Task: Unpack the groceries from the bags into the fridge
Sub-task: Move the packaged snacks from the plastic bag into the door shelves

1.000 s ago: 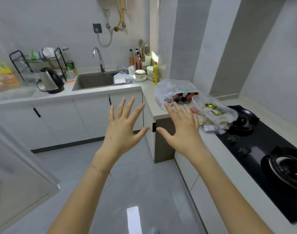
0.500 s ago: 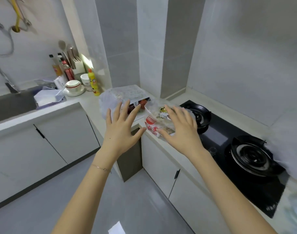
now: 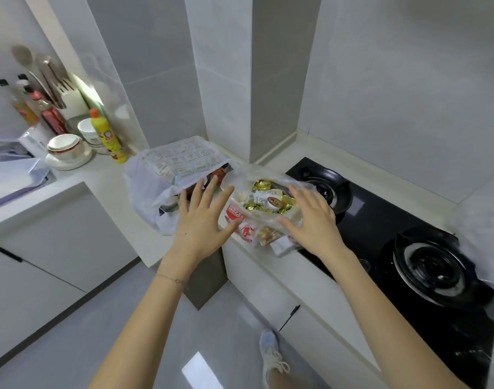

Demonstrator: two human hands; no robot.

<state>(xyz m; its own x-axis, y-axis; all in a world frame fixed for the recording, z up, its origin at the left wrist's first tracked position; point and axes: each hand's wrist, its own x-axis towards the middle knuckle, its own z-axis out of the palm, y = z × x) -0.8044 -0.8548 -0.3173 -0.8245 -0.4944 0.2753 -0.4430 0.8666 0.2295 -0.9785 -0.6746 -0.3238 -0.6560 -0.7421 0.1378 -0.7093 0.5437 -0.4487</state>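
Observation:
Two plastic grocery bags sit on the corner of the white counter (image 3: 105,181). The white printed bag (image 3: 167,175) lies on the left with red items showing inside its mouth. The clear bag (image 3: 268,217) on the right holds gold-wrapped packets, a small cup and red packages. My left hand (image 3: 203,217) hovers with fingers spread in front of the white bag's mouth. My right hand (image 3: 313,217) is spread over the right side of the clear bag. Neither hand holds anything. No fridge is in view.
A black gas hob (image 3: 408,248) with two burners lies right of the bags. A yellow bottle (image 3: 108,138), stacked bowls (image 3: 66,147), sauce bottles (image 3: 40,108) and a knife block (image 3: 71,99) stand at the back left. My shoe (image 3: 271,355) is on the grey floor.
The view has swung right and closer to the counter. Both open hands have come forward and now reach the two bags.

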